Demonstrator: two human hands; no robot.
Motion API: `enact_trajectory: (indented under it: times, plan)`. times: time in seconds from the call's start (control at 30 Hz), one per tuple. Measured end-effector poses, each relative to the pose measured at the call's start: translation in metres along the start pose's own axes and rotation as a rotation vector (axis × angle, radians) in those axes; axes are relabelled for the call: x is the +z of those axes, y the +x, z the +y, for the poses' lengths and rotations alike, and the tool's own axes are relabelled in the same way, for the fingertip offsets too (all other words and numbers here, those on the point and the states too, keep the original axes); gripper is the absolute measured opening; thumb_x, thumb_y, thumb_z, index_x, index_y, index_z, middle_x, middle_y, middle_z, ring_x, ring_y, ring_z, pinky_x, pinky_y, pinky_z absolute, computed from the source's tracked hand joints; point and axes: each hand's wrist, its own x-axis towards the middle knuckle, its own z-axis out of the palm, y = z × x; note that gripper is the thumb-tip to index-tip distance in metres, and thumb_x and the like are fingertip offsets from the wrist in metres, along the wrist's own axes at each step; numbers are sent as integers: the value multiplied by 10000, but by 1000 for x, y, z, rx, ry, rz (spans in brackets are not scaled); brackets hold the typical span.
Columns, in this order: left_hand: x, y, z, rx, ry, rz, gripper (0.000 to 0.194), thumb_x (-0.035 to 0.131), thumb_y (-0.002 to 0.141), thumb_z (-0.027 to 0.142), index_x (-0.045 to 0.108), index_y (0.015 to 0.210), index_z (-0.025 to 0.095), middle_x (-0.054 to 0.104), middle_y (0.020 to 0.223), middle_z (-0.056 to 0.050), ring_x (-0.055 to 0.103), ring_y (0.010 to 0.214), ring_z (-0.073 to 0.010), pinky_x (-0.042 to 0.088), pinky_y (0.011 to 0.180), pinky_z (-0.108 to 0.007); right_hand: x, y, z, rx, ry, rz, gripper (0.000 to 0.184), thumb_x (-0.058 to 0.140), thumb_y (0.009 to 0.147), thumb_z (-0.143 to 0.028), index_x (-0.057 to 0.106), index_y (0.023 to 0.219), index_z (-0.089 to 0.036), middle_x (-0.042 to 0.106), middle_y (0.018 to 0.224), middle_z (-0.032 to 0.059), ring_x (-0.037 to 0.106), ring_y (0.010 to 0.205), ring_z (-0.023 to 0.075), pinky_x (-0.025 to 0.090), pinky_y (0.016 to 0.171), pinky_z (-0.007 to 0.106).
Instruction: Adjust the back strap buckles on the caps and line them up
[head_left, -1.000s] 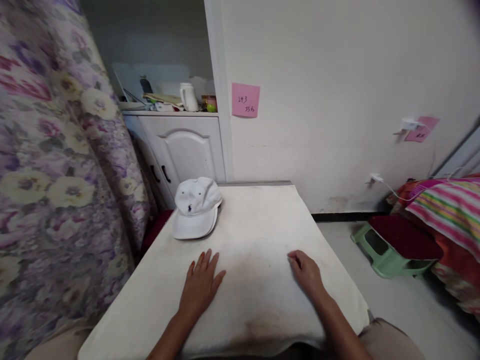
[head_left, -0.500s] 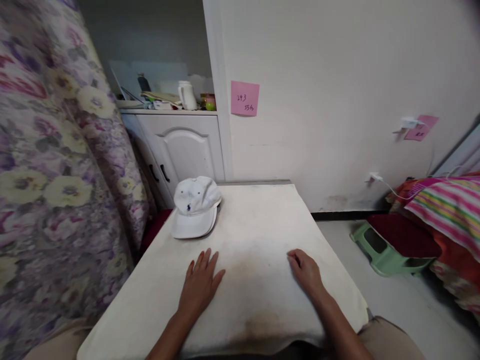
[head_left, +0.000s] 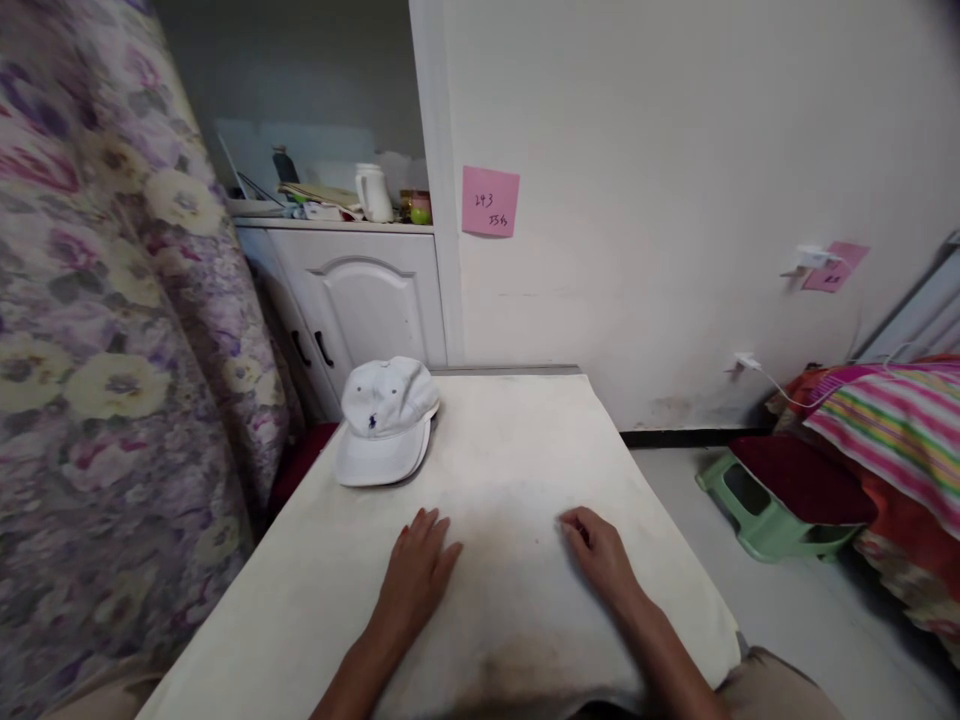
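A white cap (head_left: 385,420) with a small dark logo lies on the far left part of a table covered with a stained white cloth (head_left: 517,440). My left hand (head_left: 416,577) rests flat on the cloth with its fingers stretched out, a short way in front of the cap's brim. My right hand (head_left: 600,555) lies on the cloth to the right, palm down with fingers loosely curled, holding nothing. Neither hand touches the cap.
A flowered curtain (head_left: 97,350) hangs close on the left. A white cabinet (head_left: 360,295) with a jug (head_left: 373,192) and clutter stands behind. A pink note (head_left: 490,201) is on the wall. A green stool (head_left: 757,500) and striped bedding (head_left: 892,430) are at right.
The view has shifted slightly right. My left hand has slid a little to the right and nearer, and my right hand has moved slightly left. The cap has not moved.
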Motion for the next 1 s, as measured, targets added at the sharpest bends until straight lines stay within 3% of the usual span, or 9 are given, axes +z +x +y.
enact_trajectory:
  times: [0.1, 0.23, 0.37, 0.47, 0.57, 0.7, 1.0]
  plan:
    - [-18, 11, 21, -5, -291, 11, 453, 374, 960, 453, 723, 1080, 189, 702, 1253, -141, 572, 1263, -325, 391, 1092, -506, 5, 8, -28, 12, 165, -60, 377, 458, 949, -504, 650, 826, -203, 692, 724, 37, 627, 638, 196, 469, 613, 286]
    - [-53, 32, 48, -212, -689, -39, 601, 292, 954, 602, 714, 843, 188, 765, 850, -97, 693, 858, -272, 507, 834, -395, 8, 30, -66, 155, 489, -134, 654, 333, 933, -698, 628, 662, -180, 617, 531, 22, 525, 445, 139, 397, 482, 252]
    - [-81, 54, 59, -283, -913, -155, 788, 152, 903, 732, 651, 642, 180, 564, 447, -32, 512, 456, -179, 382, 516, -295, 2, 53, -99, 233, 587, -160, 823, 184, 881, -807, 587, 527, -182, 514, 390, 13, 404, 338, 104, 296, 398, 235]
    - [-100, 64, 62, -293, -948, -139, 845, 76, 884, 757, 618, 572, 189, 437, 369, -1, 377, 385, -145, 274, 462, -274, -4, 62, -117, 217, 599, -145, 865, 110, 856, -832, 567, 497, -191, 485, 366, 13, 364, 329, 98, 271, 390, 236]
    - [-115, 67, 64, -267, -910, -74, 850, 67, 899, 740, 621, 563, 188, 371, 350, 16, 327, 389, -136, 254, 479, -274, -9, 64, -128, 197, 601, -116, 872, 87, 837, -848, 550, 484, -199, 461, 355, 10, 337, 334, 97, 263, 396, 241]
    - [-119, 71, 67, -273, -857, -47, 845, 61, 921, 708, 605, 526, 197, 348, 342, 16, 339, 398, -145, 284, 514, -289, -8, 63, -130, 210, 599, -83, 863, 84, 837, -848, 528, 467, -207, 435, 349, 6, 337, 350, 106, 261, 410, 250]
    - [-103, 77, 68, -303, -842, -77, 837, 79, 925, 701, 554, 438, 213, 350, 335, -2, 353, 390, -157, 286, 505, -300, -1, 64, -119, 239, 589, -31, 853, 109, 860, -829, 525, 446, -211, 420, 337, 11, 397, 394, 129, 295, 455, 257]
